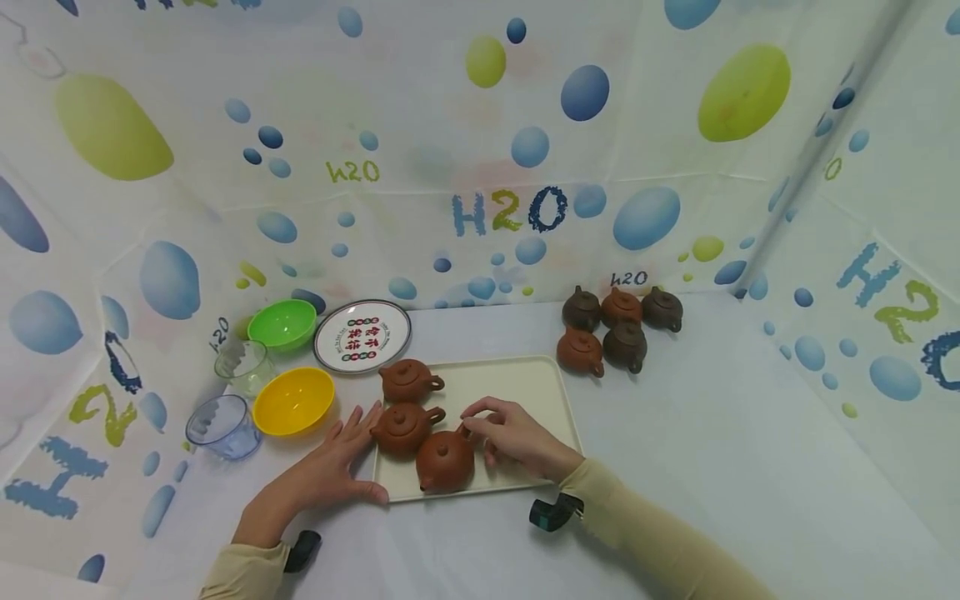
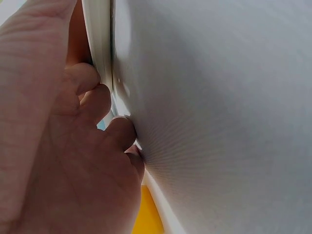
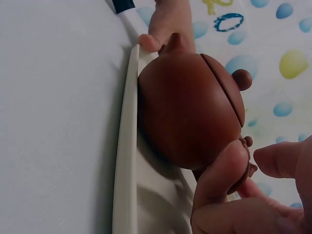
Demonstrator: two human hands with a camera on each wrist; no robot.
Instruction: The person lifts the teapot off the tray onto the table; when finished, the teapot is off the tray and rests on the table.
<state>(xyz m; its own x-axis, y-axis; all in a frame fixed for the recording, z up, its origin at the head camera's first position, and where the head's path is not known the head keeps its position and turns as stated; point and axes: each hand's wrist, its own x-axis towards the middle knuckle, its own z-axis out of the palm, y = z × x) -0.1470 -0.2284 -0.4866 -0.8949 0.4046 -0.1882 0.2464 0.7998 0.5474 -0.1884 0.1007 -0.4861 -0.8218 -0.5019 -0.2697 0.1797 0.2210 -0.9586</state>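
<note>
The left hand (image 1: 326, 471), spread and empty, touches the tray (image 1: 517, 379); the right hand (image 1: 521, 437), half-curled and empty, is at the front teapot (image 1: 446, 463)

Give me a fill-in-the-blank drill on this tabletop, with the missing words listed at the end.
1. The cream rectangular tray holds ____ reddish-brown clay teapots.
2. The bare right hand is at the looped ____ of the tray teapot nearest the camera.
3. In the head view, the white dark-rimmed plate lies just to the ____ of the round green bowl.
4. Off the tray, ____ more clay teapots stand on the white cloth.

Missing words: three; handle; right; five.
</note>
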